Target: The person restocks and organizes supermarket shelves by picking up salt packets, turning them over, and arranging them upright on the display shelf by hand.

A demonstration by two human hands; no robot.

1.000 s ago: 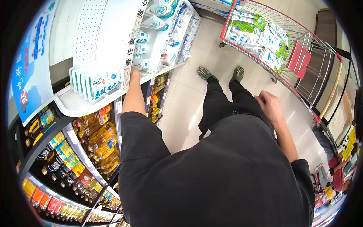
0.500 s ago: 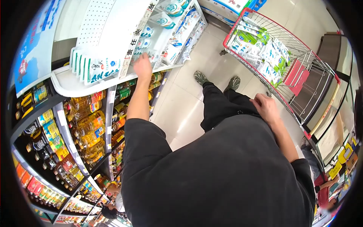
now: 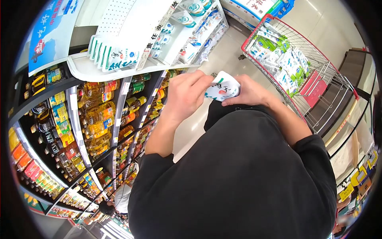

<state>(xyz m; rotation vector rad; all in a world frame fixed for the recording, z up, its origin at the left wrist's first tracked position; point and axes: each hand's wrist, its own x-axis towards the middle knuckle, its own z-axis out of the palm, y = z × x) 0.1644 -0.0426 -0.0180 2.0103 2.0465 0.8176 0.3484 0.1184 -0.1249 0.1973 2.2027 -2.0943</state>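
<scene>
A small white salt packet point(image 3: 222, 88) with green lettering and a red dot is held between my two hands in front of my waist. My left hand point(image 3: 187, 95) pinches its left edge with fingers and thumb. On the other side, my right hand point(image 3: 251, 92) grips it, thumb along the lower edge and fingers partly hidden behind it. Similar green-and-white packets point(image 3: 113, 59) stand in a row on the white display shelf point(image 3: 85, 71) at upper left. More small white packets point(image 3: 162, 40) sit on the tier to the right of that row.
A red-rimmed shopping cart point(image 3: 314, 85) with several white and green bags point(image 3: 284, 63) stands at right. Oil bottles point(image 3: 97, 123) fill the dark shelving on the left. Large white packs point(image 3: 254, 10) are stacked at the top. Another person point(image 3: 123, 197) is at lower left.
My left hand has come back from the shelf with a salt packet. My right hand has moved left and taken hold of the packet's other side.
</scene>
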